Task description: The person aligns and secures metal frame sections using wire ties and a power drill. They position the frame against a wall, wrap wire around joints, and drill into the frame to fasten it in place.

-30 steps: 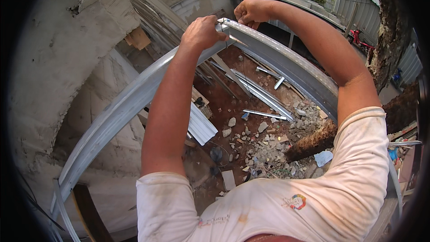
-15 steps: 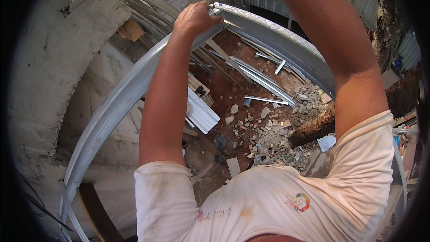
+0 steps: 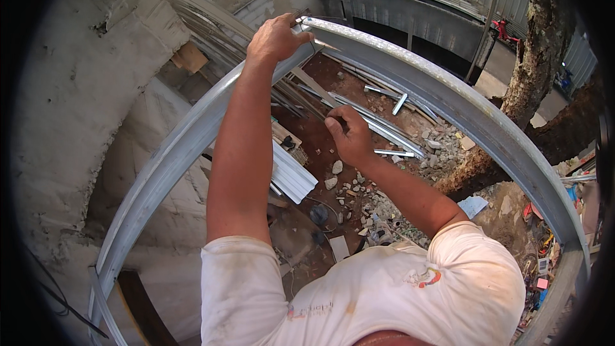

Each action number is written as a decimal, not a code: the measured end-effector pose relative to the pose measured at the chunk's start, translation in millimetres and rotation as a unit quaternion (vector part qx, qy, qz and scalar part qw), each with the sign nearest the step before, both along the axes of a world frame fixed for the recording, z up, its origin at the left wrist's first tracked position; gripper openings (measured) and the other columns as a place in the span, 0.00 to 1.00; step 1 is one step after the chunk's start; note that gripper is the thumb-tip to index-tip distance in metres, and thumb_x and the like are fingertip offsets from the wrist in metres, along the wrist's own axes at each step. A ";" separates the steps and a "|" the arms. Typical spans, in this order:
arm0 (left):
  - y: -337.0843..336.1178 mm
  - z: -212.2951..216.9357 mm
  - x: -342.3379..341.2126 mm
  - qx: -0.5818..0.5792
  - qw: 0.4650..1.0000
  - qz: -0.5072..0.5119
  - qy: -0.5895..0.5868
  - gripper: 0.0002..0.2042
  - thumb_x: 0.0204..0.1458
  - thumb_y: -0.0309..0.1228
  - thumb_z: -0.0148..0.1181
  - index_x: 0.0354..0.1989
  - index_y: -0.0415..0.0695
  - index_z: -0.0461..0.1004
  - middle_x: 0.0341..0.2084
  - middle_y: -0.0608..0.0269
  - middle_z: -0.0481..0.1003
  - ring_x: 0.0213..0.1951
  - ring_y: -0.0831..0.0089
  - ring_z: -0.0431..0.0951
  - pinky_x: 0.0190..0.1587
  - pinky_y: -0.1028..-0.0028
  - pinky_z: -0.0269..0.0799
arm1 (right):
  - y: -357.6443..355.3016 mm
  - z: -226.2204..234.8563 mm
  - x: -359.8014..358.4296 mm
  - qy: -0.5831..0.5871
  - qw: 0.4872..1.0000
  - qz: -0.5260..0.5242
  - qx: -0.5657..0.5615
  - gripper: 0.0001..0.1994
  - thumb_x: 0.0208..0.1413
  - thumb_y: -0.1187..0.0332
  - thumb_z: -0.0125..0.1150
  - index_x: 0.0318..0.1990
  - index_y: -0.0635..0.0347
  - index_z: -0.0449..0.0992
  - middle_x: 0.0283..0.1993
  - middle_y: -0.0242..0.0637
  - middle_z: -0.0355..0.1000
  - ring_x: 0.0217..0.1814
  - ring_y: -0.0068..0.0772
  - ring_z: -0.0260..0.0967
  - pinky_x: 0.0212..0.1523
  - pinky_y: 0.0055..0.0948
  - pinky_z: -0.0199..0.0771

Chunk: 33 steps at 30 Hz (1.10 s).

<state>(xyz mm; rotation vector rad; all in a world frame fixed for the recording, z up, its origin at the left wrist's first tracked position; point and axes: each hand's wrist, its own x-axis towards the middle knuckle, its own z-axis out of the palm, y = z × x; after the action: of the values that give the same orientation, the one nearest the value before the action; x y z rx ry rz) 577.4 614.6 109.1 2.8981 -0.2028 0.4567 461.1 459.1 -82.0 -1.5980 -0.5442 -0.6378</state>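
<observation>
Gripping at the corner is done by the left hand (image 3: 277, 38): its palm is laid over the upper edge of the left beam (image 3: 176, 144), the fingers are folded over the far side, mostly hidden, and the thumb is held along the near side. By this grip the beam's upper end is covered, its length being carried down to the left; the right beam (image 3: 442, 86) is met just right of the thumb and curved away to the right by the lens. The right hand (image 3: 351, 138) is held apart from both, below and right of the grip, above the strips (image 3: 384, 129) on the ground; its fingers are curled toward the thumb, and whether anything small is pinched cannot be told. The step in hand is judged to be the steadying of the corner with one hand while the other is free; for further work there, the left hold would need to be kept firm and the right hand brought up beside it. Half a second earlier, the right arm is seen raised past the upper edge, its hand out of view; now it is lowered, while the left hold is unchanged.
</observation>
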 end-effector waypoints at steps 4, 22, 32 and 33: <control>6.9 -3.9 -5.4 -0.002 1.000 0.030 0.010 0.31 0.47 0.55 0.68 0.56 0.48 0.76 0.50 0.56 0.79 0.55 0.60 0.77 0.55 0.58 0.74 | -15.8 -112.5 94.6 0.088 0.971 -0.204 0.086 0.13 0.63 0.59 0.61 0.41 0.62 0.73 0.34 0.39 0.71 0.37 0.34 0.70 0.40 0.34 0.71; 3.3 0.1 -3.0 -0.030 0.999 0.001 -0.014 0.30 0.48 0.52 0.64 0.51 0.39 0.78 0.48 0.44 0.78 0.53 0.54 0.78 0.56 0.59 0.71 | -31.8 -98.3 118.1 0.110 0.987 -0.028 0.110 0.21 0.67 0.52 0.54 0.51 0.64 0.74 0.42 0.41 0.75 0.44 0.31 0.71 0.50 0.34 0.70; 7.7 0.2 -6.7 -0.015 1.000 -0.004 -0.017 0.27 0.49 0.50 0.62 0.50 0.39 0.78 0.46 0.43 0.78 0.51 0.53 0.79 0.54 0.59 0.72 | 18.9 -96.7 125.0 0.038 0.980 -0.175 0.085 0.20 0.70 0.57 0.51 0.59 0.64 0.68 0.41 0.35 0.71 0.39 0.24 0.67 0.44 0.26 0.70; 5.2 1.3 -5.4 -0.017 1.000 -0.005 -0.018 0.27 0.49 0.50 0.62 0.49 0.39 0.78 0.46 0.43 0.78 0.50 0.52 0.79 0.54 0.59 0.72 | 21.5 -101.9 137.1 0.022 0.979 -0.177 0.095 0.21 0.70 0.57 0.51 0.60 0.64 0.68 0.40 0.34 0.71 0.38 0.23 0.66 0.44 0.25 0.69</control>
<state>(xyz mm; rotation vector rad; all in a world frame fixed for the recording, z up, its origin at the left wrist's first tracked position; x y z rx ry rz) 572.0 619.8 110.4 2.8568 -0.2117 0.5053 598.2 480.7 -183.9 -1.5343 -0.1578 -0.8897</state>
